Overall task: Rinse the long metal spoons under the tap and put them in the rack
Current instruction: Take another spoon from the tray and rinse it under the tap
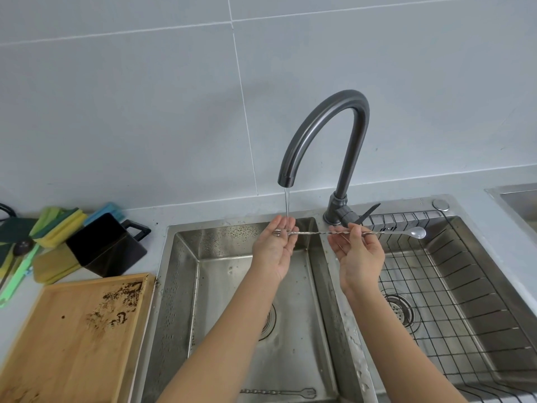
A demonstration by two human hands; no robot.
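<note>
Two hands hold one long spoon [348, 232] level at frame centre: left hand [274, 248] cupped under the tap [322, 135] stream, right hand [360, 251] pinching the twisted shaft. Wet, thin, stiff metal is judged slippery; a mid-shaft grip is advised.

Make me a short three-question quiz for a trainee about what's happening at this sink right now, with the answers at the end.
1. True or false: water is running from the tap onto the fork end of the long twisted spoon.
2. Which basin holds the wire rack? A) left B) right
3. What still lies at the bottom of the left basin, near its front edge?

Key
1. True; the left hand supports that end under the stream, and the right hand pinches the shaft near the bowl.
2. B.
3. A second long twisted spoon with a fork end.
</note>
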